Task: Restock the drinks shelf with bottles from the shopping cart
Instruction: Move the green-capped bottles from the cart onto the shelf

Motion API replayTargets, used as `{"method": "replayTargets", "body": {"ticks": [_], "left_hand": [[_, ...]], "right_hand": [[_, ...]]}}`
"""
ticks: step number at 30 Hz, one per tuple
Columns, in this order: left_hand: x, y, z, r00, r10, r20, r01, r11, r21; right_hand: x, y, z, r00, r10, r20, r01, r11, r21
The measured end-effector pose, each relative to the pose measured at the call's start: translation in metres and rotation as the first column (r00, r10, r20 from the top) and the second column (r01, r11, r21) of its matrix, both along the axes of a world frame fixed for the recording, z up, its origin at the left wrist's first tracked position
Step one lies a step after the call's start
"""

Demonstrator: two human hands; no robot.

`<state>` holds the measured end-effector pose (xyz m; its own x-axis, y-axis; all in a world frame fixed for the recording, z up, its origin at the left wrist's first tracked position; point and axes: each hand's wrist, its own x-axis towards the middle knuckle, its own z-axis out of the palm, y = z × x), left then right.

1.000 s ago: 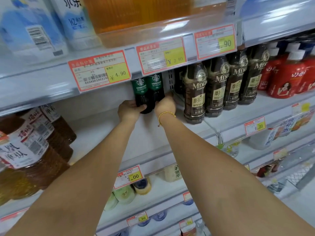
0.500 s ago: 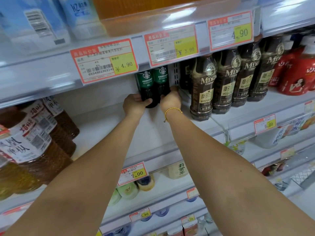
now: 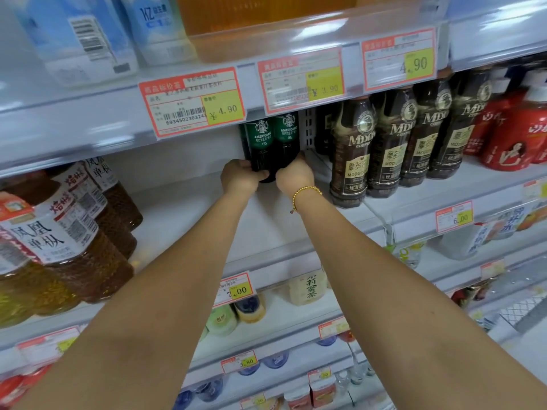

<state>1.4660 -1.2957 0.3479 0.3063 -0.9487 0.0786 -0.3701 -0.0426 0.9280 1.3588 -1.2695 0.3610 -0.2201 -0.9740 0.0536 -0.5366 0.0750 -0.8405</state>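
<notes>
Two dark bottles with green Americano labels stand side by side deep on the white drinks shelf. My left hand grips the base of the left green-label bottle. My right hand, with a gold bracelet at the wrist, grips the base of the right green-label bottle. Both arms reach far in under the upper shelf. The bottles' caps are hidden behind the price tags. The shopping cart is out of view.
A white perforated divider stands just right of the green bottles, then a row of brown coffee bottles and red bottles. Large tea bottles crowd the shelf's left. Price tags hang overhead. Lower shelves hold small drinks.
Both hands stay on the two green-label bottles, which sit a little deeper on the shelf. My view has drawn closer and tilted slightly down.
</notes>
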Motion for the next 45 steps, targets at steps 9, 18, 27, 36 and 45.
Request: {"method": "replayTargets", "body": {"ticks": [9,18,27,36,45], "left_hand": [[-0.016,0.185,-0.009,0.992,-0.038,0.118,0.075,0.944,-0.322],[-0.061,0.312,-0.249,0.953,-0.301,0.042,0.268,0.895,0.356],[-0.112,0.380,-0.461,0.855,-0.518,0.041,0.301,0.558,0.774],[-0.157,0.374,-0.558,0.685,-0.652,0.324,0.143,0.557,0.818],[-0.157,0.373,-0.532,0.676,-0.641,0.363,0.095,0.564,0.820]], "right_hand": [[-0.059,0.172,-0.004,0.954,0.213,-0.212,-0.282,0.878,-0.387],[-0.162,0.262,-0.240,0.899,0.382,-0.216,-0.294,0.889,0.350],[-0.185,0.308,-0.458,0.884,0.429,-0.187,-0.123,0.598,0.792],[-0.171,0.287,-0.577,0.765,0.632,-0.125,-0.340,0.562,0.754],[-0.176,0.279,-0.552,0.696,0.669,-0.261,-0.347,0.631,0.693]]}}
